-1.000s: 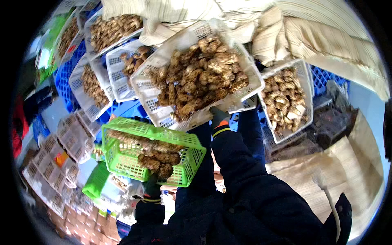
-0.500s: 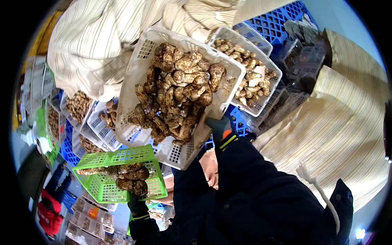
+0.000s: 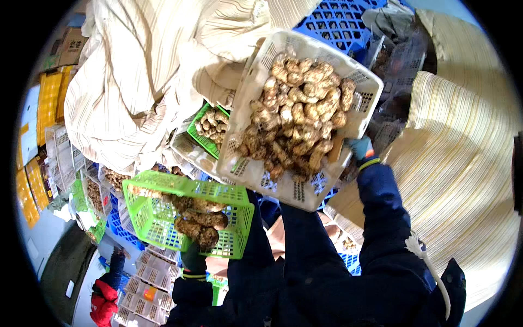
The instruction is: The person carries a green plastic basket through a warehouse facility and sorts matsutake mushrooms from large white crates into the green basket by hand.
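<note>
My right hand [image 3: 360,147], in a dark glove, is closed on the near right rim of a large white plastic basket [image 3: 309,201]. Brown, stubby mushrooms [image 3: 305,114] are heaped in this basket, which tilts. Lower left, my gloved left hand [image 3: 194,260] grips the near edge of a small green plastic basket [image 3: 245,224]; its fingers are partly hidden beneath. Several darker mushrooms [image 3: 204,219] lie along the inside of the green basket, which is held just left of the white one.
Striped cream cloth [image 3: 125,82] drapes at upper left, and more striped cloth [image 3: 441,191] on the right. A second small green basket [image 3: 204,143] of mushrooms sits behind the white one. Blue crates [image 3: 327,24] stand at the back. A person in red [image 3: 103,302] is at lower left.
The large white basket has moved right with my right hand and now covers the smaller white basket behind it. My left hand has carried the green basket slightly right. The view has shifted.
</note>
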A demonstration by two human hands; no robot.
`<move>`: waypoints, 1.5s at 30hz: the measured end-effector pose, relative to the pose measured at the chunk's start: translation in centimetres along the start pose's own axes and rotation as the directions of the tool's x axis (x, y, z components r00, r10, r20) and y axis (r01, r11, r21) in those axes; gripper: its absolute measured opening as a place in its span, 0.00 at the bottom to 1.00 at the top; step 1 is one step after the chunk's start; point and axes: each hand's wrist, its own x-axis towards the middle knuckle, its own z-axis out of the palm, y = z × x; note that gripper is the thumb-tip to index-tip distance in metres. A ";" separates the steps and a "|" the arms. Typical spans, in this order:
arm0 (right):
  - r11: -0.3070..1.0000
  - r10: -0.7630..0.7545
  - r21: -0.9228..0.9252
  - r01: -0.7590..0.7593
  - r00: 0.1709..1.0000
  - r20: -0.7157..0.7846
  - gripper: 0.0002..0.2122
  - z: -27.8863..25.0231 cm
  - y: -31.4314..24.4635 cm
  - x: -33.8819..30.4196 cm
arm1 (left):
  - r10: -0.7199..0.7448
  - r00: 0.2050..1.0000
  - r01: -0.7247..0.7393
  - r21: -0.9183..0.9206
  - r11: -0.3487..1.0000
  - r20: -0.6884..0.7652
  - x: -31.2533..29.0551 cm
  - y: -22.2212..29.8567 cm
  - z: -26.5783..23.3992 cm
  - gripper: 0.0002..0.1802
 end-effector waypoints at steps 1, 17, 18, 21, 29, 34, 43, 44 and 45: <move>0.992 0.099 0.079 -0.099 0.995 -0.004 0.10 -0.1 2.2 0.8 | -0.016 1.000 0.016 0.021 1.000 -0.011 0.2 0.1 0.5 0.32; 0.810 0.474 0.468 -0.353 0.864 -0.169 0.14 2.4 3.5 3.4 | -0.037 0.985 0.058 0.127 0.990 -0.166 2.0 -0.8 1.3 0.27; 0.780 0.495 0.540 -0.316 0.840 -0.223 0.14 1.8 3.0 3.1 | -0.058 0.980 0.083 0.126 0.989 -0.188 2.3 -1.0 0.7 0.27; 0.870 0.361 0.492 -0.032 0.722 -0.591 0.23 1.0 0.8 2.0 | -0.057 0.986 0.075 0.106 0.992 -0.159 2.7 -1.3 -0.7 0.26; 0.682 0.431 0.712 0.165 0.696 -0.574 0.30 1.7 -4.5 4.2 | -0.064 0.949 0.054 -0.040 0.998 -0.309 2.4 -2.7 -8.2 0.24; 0.888 0.456 0.339 -0.312 0.705 -0.543 0.32 2.8 2.7 1.7 | -0.196 0.907 0.121 -0.216 0.969 -0.372 2.3 -4.8 -12.0 0.25; 0.851 0.517 0.290 -0.438 0.600 -0.611 0.35 3.4 -1.3 2.8 | -0.417 0.822 0.028 -0.703 0.711 -0.389 9.9 -13.6 -16.1 0.19; 0.853 0.512 0.280 -0.440 0.603 -0.612 0.34 3.9 -1.2 3.2 | -0.425 0.810 0.005 -0.720 0.694 -0.404 11.6 -14.1 -16.7 0.18; 0.858 0.502 0.266 -0.440 0.605 -0.618 0.34 4.1 -1.0 3.6 | -0.444 0.735 -0.028 -0.678 0.735 -0.512 13.8 -14.6 -16.7 0.16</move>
